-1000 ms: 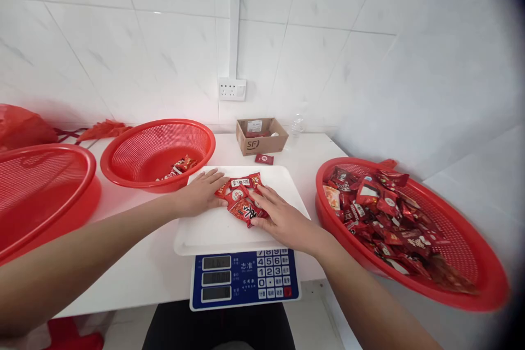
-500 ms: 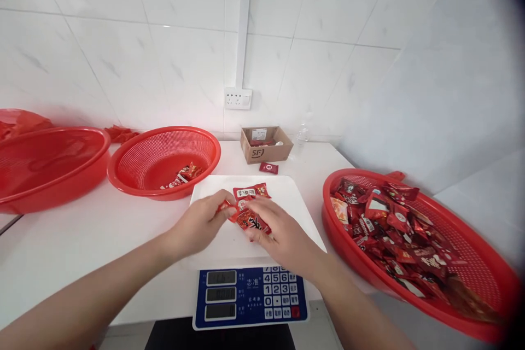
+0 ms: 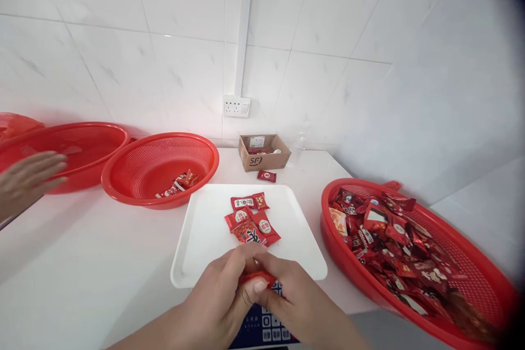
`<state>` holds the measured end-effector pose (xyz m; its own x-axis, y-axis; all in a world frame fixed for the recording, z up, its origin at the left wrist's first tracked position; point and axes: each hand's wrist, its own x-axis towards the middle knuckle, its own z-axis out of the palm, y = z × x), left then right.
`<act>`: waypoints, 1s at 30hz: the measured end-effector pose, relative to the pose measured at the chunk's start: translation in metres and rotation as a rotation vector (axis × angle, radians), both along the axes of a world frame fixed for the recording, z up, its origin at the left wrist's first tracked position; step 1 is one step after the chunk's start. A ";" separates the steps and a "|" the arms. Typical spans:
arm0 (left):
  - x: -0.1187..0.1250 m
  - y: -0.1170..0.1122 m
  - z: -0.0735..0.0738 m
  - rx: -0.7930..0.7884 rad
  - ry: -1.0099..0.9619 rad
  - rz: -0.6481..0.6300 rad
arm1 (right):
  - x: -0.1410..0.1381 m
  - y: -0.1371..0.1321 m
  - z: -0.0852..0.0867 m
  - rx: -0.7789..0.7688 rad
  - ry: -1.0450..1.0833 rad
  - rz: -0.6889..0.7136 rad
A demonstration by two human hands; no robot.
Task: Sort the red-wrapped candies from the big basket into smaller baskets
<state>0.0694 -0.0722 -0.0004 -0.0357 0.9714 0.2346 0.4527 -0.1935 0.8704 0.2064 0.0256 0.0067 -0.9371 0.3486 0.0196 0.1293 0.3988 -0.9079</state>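
Observation:
My left hand (image 3: 221,292) and my right hand (image 3: 295,290) come together low in the view. Both are closed around a small red snack packet (image 3: 257,276), mostly covered by my fingers. Just beyond my fingertips, several red snack packets (image 3: 248,231) lie in a loose group on the white tray (image 3: 188,251) of a digital scale. The scale's blue keypad (image 3: 268,321) shows partly beneath my hands, and its display is hidden.
Another person's hand (image 3: 30,180) reaches in at the left, by a red basin (image 3: 94,167). A red colander (image 3: 123,191) holds a few packets. At right stands a red colander (image 3: 348,251) full of packets. Behind the tray are a cardboard box (image 3: 268,162), one packet (image 3: 267,176) and a clear bottle (image 3: 301,141).
My hands have drawn back from the tray towards me, taking one red packet along. The other packets stay on the tray. Another person's hand has appeared at left, and the basin there has shifted.

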 end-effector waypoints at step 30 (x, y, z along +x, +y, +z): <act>-0.028 -0.043 0.011 0.268 0.302 0.384 | 0.040 0.045 -0.045 0.336 0.042 -0.642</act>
